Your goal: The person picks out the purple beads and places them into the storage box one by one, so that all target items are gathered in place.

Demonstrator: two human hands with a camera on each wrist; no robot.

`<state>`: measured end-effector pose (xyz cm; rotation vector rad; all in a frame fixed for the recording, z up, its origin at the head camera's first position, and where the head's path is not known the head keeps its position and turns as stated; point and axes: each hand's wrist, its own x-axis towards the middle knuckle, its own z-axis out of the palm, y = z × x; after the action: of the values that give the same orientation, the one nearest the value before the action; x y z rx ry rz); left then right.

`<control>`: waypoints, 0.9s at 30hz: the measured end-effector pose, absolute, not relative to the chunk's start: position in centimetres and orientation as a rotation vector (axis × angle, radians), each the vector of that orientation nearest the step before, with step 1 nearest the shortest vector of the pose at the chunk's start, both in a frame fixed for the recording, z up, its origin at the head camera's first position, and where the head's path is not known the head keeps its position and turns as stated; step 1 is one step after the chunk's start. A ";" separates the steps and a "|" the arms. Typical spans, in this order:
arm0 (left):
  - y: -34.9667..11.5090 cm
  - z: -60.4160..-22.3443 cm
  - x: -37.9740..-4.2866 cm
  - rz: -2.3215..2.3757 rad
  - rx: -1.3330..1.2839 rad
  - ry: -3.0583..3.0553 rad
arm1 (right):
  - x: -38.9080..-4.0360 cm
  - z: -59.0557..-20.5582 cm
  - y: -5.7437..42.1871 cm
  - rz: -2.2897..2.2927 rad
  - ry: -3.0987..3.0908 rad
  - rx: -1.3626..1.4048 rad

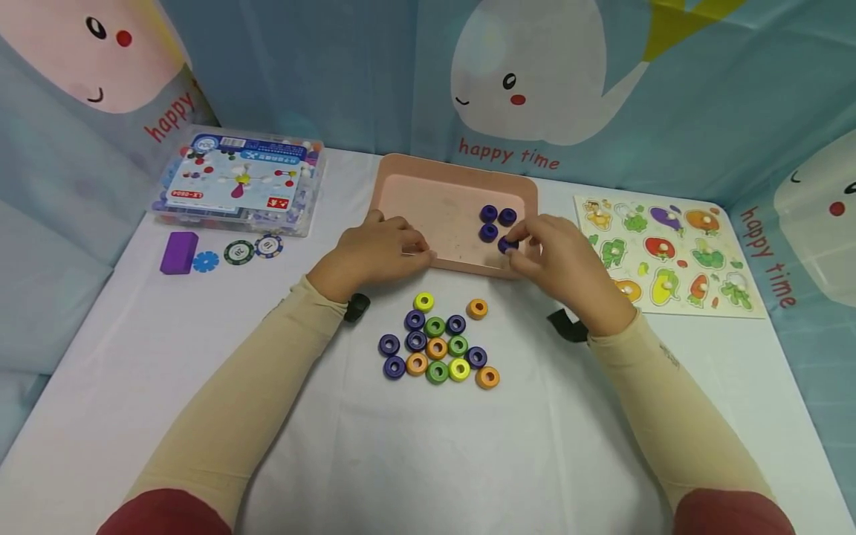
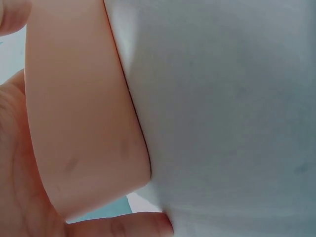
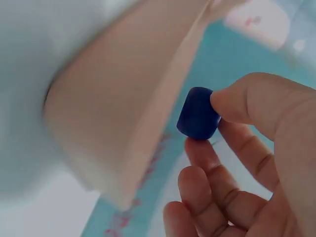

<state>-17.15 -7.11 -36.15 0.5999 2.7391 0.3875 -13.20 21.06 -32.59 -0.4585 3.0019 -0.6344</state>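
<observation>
My right hand (image 1: 558, 256) pinches a dark blue bead (image 3: 199, 113) between thumb and fingers, over the right front part of a pink tray (image 1: 421, 165). In the right wrist view, the bead stands clear of the tray's wall. Beside it in the tray lie three more dark blue beads (image 1: 488, 232). My left hand (image 1: 371, 256) holds the tray at its front left corner, the thumb along the front rim; the left wrist view shows the tray wall (image 2: 84, 113) against the palm. Several ring-shaped beads in blue, green, orange and yellow (image 1: 437, 348) lie loose in front of the tray.
Back left stands a clear plastic box (image 1: 234, 178) of small parts. A purple block (image 1: 179, 253), a blue flower-shaped piece (image 1: 206, 261) and two round chips (image 1: 238, 253) lie before it. A vegetable puzzle board (image 1: 675, 256) lies at the right, near the curtain (image 1: 374, 74).
</observation>
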 end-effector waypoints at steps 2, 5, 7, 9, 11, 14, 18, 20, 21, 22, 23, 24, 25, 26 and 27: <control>-7.2 -36.2 -17.2 0.388 0.593 2.738 | -15.3 -33.3 21.5 -0.615 3.005 -0.402; -7.2 -36.3 -17.1 0.383 0.588 2.733 | -17.6 -34.6 21.7 -0.558 2.993 -0.347; -7.1 -36.2 -17.1 0.381 0.591 2.729 | -18.3 -35.4 21.6 -0.525 2.998 -0.321; -7.1 -36.2 -17.0 0.376 0.596 2.728 | -18.7 -36.0 21.5 -0.503 3.005 -0.307; -7.2 -36.0 -17.0 0.377 0.595 2.729 | -18.9 -36.4 21.3 -0.497 3.017 -0.311; -7.2 -35.9 -17.1 0.370 0.590 2.737 | -18.8 -36.6 21.1 -0.520 3.015 -0.325; -7.2 -35.9 -17.1 0.365 0.585 2.742 | -18.8 -36.6 21.0 -0.553 2.992 -0.321; -7.2 -36.0 -17.1 0.371 0.586 2.741 | -18.8 -36.6 21.0 -0.562 2.980 -0.312; -7.1 -36.0 -17.1 0.375 0.586 2.740 | -18.8 -36.6 21.1 -0.565 2.975 -0.307; -7.1 -36.0 -17.1 0.378 0.586 2.740 | -18.7 -36.6 21.1 -0.568 2.970 -0.303; -7.1 -36.0 -17.1 0.381 0.586 2.739 | -18.7 -36.6 21.2 -0.572 2.965 -0.300; -7.1 -36.0 -17.1 0.384 0.586 2.739 | -18.7 -36.6 21.2 -0.581 2.959 -0.296; -7.1 -36.0 -17.1 0.384 0.585 2.739 | -18.5 -36.5 21.3 -0.593 2.953 -0.291; -7.1 -36.0 -17.1 0.384 0.584 2.738 | -18.4 -36.3 21.3 -0.603 2.954 -0.293; -7.1 -36.0 -17.1 0.385 0.584 2.736 | -18.2 -36.1 21.4 -0.614 2.955 -0.290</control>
<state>-17.06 -7.09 -35.97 0.5841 2.7363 0.3850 -18.16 21.39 -36.07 -0.2901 2.9552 -0.6135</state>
